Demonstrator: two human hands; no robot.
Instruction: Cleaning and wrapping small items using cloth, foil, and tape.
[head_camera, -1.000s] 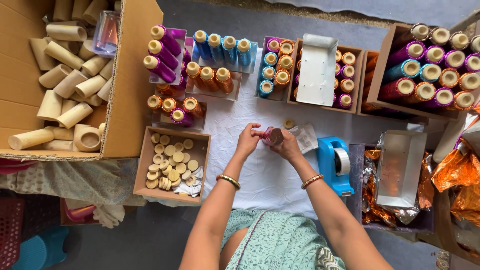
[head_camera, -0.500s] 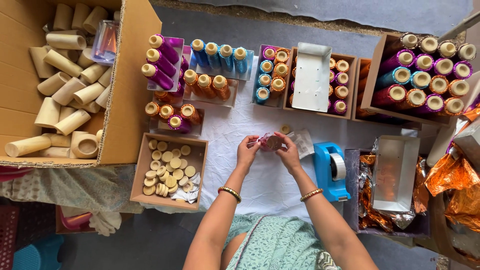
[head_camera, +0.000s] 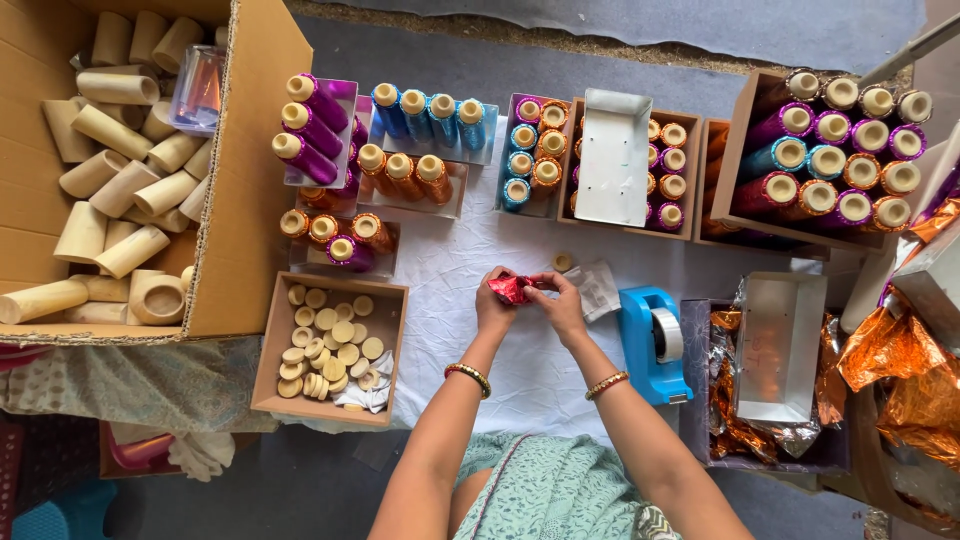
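Observation:
Both my hands meet over the white cloth (head_camera: 450, 270) at the middle of the view. My left hand (head_camera: 492, 308) and my right hand (head_camera: 560, 305) pinch a small piece wrapped in shiny red foil (head_camera: 510, 289) between their fingertips. A bangle sits on each wrist. A small round wooden disc (head_camera: 563, 262) and a folded clear wrapper (head_camera: 598, 288) lie just beyond my right hand. A blue tape dispenser (head_camera: 652, 342) stands to the right of my right forearm.
A small box of several wooden discs (head_camera: 330, 340) sits left of my hands. A big cardboard box (head_camera: 250, 190) at the left holds plain wooden tubes. Trays of foil-wrapped spools in purple, blue and orange line the far side. Orange foil sheets (head_camera: 890, 365) and a white tray (head_camera: 780, 345) lie right.
My hands have stayed together over the cloth, turning the red foil piece between the fingers. The view has shifted slightly; nothing else has moved.

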